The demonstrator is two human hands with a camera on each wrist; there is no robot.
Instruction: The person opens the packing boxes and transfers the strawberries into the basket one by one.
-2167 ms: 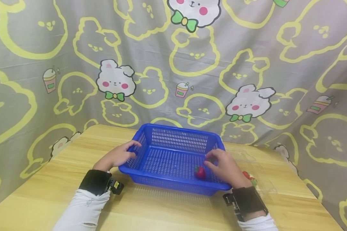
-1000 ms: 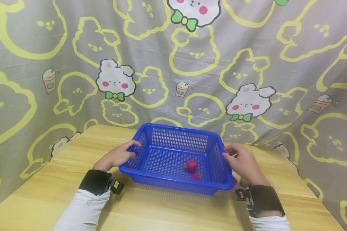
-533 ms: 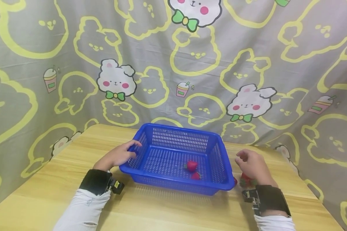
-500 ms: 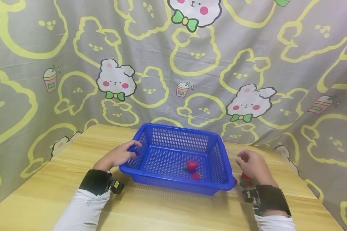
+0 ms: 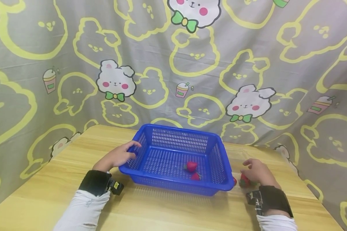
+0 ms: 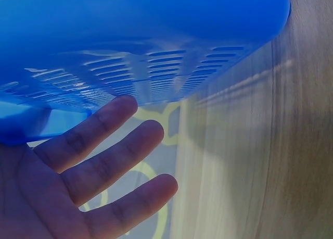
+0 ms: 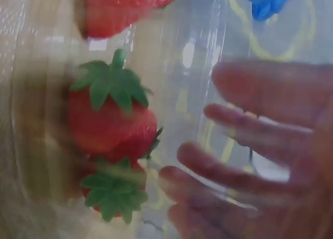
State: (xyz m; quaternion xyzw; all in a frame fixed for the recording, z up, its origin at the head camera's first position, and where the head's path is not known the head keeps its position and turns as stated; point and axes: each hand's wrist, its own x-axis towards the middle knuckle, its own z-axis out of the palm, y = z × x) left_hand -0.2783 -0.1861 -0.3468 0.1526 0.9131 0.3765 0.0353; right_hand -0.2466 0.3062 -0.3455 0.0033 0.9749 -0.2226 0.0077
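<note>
A blue perforated plastic basket (image 5: 173, 184) stands on the table with two red strawberries (image 5: 191, 166) on its floor. My left hand (image 5: 118, 156) is at the basket's left rim, thumb and index finger hooked over it. In the left wrist view, the other three fingers (image 6: 122, 155) extend beneath the rim along the outer wall. Right of the basket, my right hand (image 5: 257, 171) hovers with spread fingers and nothing in them. Just below it several strawberries (image 7: 112, 119) with green leafy tops lie in a clear plastic container (image 7: 208, 57), its edges faint in the head view.
A wooden table (image 5: 150, 211) carries everything. Behind it and at both sides hangs a grey curtain (image 5: 162, 106) with yellow outlines and white bunny prints. One red strawberry (image 5: 235, 181) shows close beside the basket's right front corner.
The right hand has moved from inside the basket out over the right rim and down toward the strawberries beside it. A second strawberry now shows in the basket. The left hand stays put.
</note>
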